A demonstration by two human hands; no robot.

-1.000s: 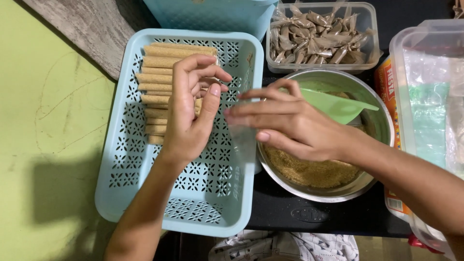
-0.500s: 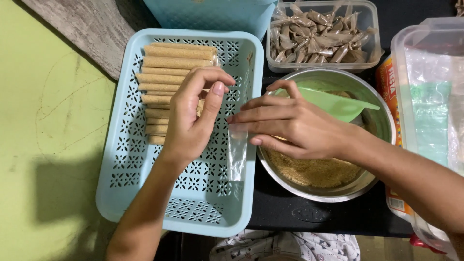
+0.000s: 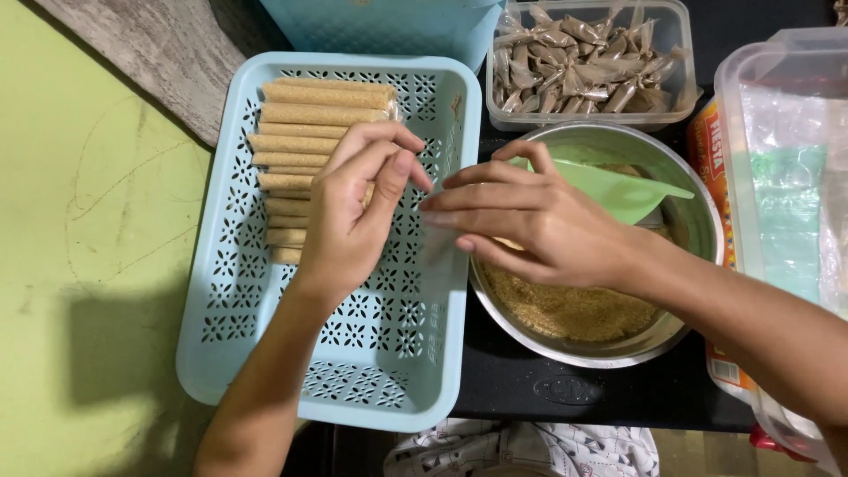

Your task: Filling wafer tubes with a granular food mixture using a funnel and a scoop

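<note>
Both hands pinched a clear bag [image 3: 439,265] by its top; the left hand [image 3: 358,212] and right hand [image 3: 521,221] met fingertip to fingertip. It hung over the blue tray [image 3: 265,353] edge, beside the rolls [image 3: 309,132] and crumb bowl [image 3: 609,340].

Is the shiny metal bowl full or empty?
Partly full: brown crumbs cover the bottom of the metal bowl, well below its rim.

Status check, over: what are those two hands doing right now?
Left hand and right hand pinch a clear plastic sleeve by its top, between them. Sleeve hangs empty over the blue basket. Steel bowl of brown crumbs beside it. Nothing blocking.
</note>
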